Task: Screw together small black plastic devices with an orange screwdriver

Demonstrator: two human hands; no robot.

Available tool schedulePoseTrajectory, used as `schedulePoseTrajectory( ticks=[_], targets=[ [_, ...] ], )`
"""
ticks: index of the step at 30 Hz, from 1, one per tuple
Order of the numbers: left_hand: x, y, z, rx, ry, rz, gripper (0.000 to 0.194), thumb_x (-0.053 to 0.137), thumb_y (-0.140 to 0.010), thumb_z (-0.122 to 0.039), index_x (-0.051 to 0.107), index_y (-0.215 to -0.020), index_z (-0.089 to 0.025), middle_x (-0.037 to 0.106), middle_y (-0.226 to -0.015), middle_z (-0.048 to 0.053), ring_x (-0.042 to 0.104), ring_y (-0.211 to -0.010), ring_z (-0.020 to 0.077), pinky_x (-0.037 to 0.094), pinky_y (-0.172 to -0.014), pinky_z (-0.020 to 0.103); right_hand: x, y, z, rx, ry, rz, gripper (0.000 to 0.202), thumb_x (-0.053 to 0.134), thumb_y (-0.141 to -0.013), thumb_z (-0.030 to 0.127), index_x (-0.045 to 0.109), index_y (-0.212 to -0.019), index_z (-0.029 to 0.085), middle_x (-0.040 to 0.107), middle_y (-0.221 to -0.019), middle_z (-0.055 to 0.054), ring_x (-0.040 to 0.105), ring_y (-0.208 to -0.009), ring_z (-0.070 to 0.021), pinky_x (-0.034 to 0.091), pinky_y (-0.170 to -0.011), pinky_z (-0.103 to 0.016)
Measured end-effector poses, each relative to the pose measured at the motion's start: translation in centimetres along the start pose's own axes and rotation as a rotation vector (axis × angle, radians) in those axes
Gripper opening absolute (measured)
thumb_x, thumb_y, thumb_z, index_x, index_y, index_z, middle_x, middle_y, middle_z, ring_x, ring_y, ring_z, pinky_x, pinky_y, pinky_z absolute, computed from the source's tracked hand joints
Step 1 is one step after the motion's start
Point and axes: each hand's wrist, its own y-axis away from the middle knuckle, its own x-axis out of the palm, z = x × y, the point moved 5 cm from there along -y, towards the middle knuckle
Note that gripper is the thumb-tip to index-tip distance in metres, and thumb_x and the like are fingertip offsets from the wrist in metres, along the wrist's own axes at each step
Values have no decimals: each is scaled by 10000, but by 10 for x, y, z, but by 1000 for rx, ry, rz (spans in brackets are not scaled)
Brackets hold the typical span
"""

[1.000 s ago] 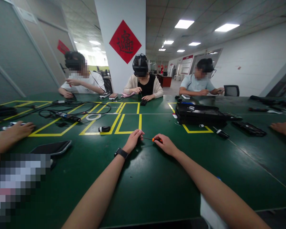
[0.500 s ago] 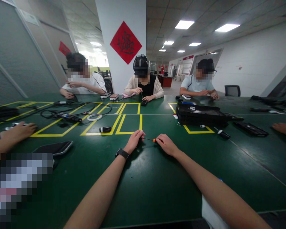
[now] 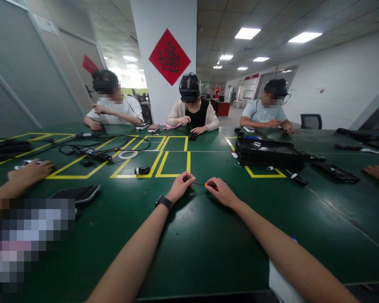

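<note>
My right hand point(image 3: 223, 192) is closed around the black and orange handle of a screwdriver point(image 3: 211, 185). The thin dark shaft points left, toward my left hand point(image 3: 178, 187). That hand, with a black watch on its wrist, is pinched on a small dark piece point(image 3: 185, 179), mostly covered by the fingers, where the shaft ends. Whether the tip touches the piece is too small to tell. Both hands are just above the green table point(image 3: 189, 235). Beyond my left hand, a short black cylinder with a white end point(image 3: 142, 171) lies on its side.
Yellow tape outlines point(image 3: 173, 176) mark the table. Tangled black cables point(image 3: 94, 153) and a white ring point(image 3: 128, 155) lie left. A black case point(image 3: 268, 153) and another black cylinder point(image 3: 298, 178) are at right. Several people sit around, a co-worker's hand point(image 3: 34, 171) near the left edge.
The view has shifted slightly, moving everything a little right. More of the screwdriver's handle shows in my right hand, and the dark piece now shows between my left fingers.
</note>
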Motion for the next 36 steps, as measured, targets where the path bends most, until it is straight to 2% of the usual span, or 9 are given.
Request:
schedulePoseTrajectory(
  ticks=[4,9,13,17,21,27,32,36],
  targets=[
    [-1,-1,-1,38,-41,-12,284,552,-712,-451,552,-779,-175,555,-666,-14,512,-610,114,398,-635,248,2,-2,-2,-18,25,10,281,331,-906,272,580,-824,170,569,-834,-44,485,-829,-155,366,-795,-309],
    [0,0,0,-30,31,-10,330,510,-733,-490,562,-792,-169,550,-659,-12,523,-605,110,408,-633,245,1,-1,-3,-11,13,4,146,455,-851,267,562,-884,173,563,-875,-44,487,-837,-159,385,-767,-303],
    [2,2,-2,-78,196,17,415,402,-784,-527,574,-811,-150,551,-701,9,539,-634,104,427,-643,237,0,1,-1,0,-10,-4,178,559,-783,283,537,-926,179,564,-889,-37,495,-824,-156,400,-742,-293],
    [3,3,-3,-107,244,19,441,384,-790,-538,577,-814,-142,546,-704,10,538,-635,102,430,-650,234,0,1,1,-6,-34,-8,197,494,-832,307,543,-977,183,572,-912,-42,497,-871,-157,395,-785,-303],
    [2,3,-3,-117,242,23,452,384,-788,-540,580,-831,-135,550,-725,23,541,-659,114,435,-670,245,-2,0,5,-52,-10,-3,218,389,-886,271,587,-893,180,561,-930,-52,488,-909,-157,372,-842,-319],
    [2,2,-3,-110,219,27,443,373,-796,-531,580,-829,-141,549,-722,26,542,-662,124,435,-663,253,-4,0,5,-67,-11,-19,119,496,-828,243,567,-892,173,546,-933,-56,489,-891,-167,382,-821,-322],
    [2,3,-5,-92,207,15,427,376,-799,-519,584,-806,-145,554,-712,23,538,-640,117,435,-652,248,-3,1,3,-9,-18,-11,173,569,-770,256,545,-924,182,558,-900,-40,501,-849,-163,397,-768,-309],
    [2,2,-4,-86,224,9,422,386,-795,-516,585,-798,-144,557,-696,18,538,-622,108,431,-638,241,-3,0,2,-10,-34,-9,183,499,-825,275,555,-973,184,571,-929,-48,498,-897,-164,386,-809,-315]
  ],
)
